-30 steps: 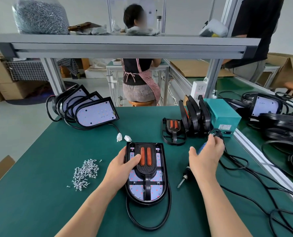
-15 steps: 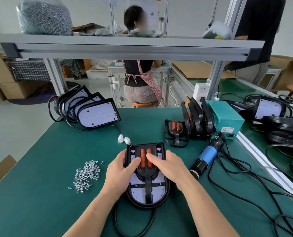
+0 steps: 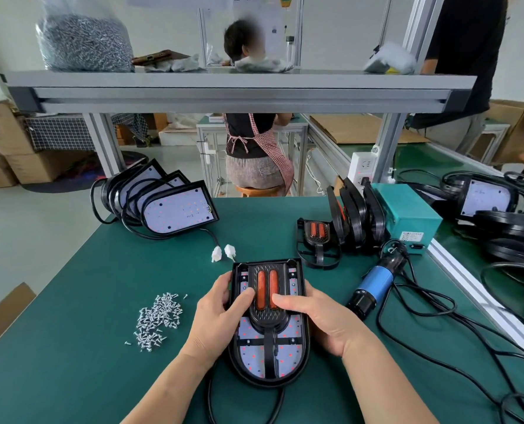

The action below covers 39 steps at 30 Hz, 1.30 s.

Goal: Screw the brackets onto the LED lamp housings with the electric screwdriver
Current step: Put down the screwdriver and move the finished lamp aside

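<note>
At mid tabletop: lamp housing lies flat, bracket on top. My left hand and right hand grip its rims, thumbs on bracket. Looks stiff, light; hold rims, not LEDs.

Green bench top. Front centre: lamp housing with bracket seated. Left of it: screw pile. Rear left: leaning housings. Mid: white connectors. Right: spare bracket, teal box, electric screwdriver.

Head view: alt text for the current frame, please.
The left hand and right hand grip an LED lamp housing on the green table, thumbs pressing its bracket. The electric screwdriver lies unheld to the right, loose screws to the left.
</note>
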### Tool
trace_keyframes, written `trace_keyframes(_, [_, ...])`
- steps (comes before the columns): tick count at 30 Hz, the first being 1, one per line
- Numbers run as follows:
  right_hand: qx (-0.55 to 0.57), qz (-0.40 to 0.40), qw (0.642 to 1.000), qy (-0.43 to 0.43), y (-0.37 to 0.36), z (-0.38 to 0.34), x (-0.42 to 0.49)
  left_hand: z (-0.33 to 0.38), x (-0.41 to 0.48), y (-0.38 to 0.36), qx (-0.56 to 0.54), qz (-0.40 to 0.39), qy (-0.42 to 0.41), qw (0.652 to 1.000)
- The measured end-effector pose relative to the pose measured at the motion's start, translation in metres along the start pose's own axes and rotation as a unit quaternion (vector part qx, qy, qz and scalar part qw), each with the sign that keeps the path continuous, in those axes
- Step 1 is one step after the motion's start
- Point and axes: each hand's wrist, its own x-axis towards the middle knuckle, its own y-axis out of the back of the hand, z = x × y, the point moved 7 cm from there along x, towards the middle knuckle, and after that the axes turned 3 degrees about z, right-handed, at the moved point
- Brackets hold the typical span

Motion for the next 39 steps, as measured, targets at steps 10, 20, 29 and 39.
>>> trace_keyframes(10, [-0.008,-0.003,1.0,0.028,-0.002,0.002,0.005,0.001,-0.001,-0.001,-0.074,-0.01,0.034,0.997])
trace_keyframes(20, [-0.007,0.026,0.998,0.062,0.0,-0.004,0.004,0.0,0.0,0.003,-0.056,0.01,0.032,0.998])
trace_keyframes(29, [0.061,0.125,0.974,0.177,0.029,-0.043,-0.017,-0.006,0.001,0.009,0.023,0.02,0.041,0.999])
trace_keyframes(39, [0.1,0.311,0.885,0.331,0.121,-0.111,-0.079,0.001,-0.003,0.004,0.125,0.009,0.002,0.992])
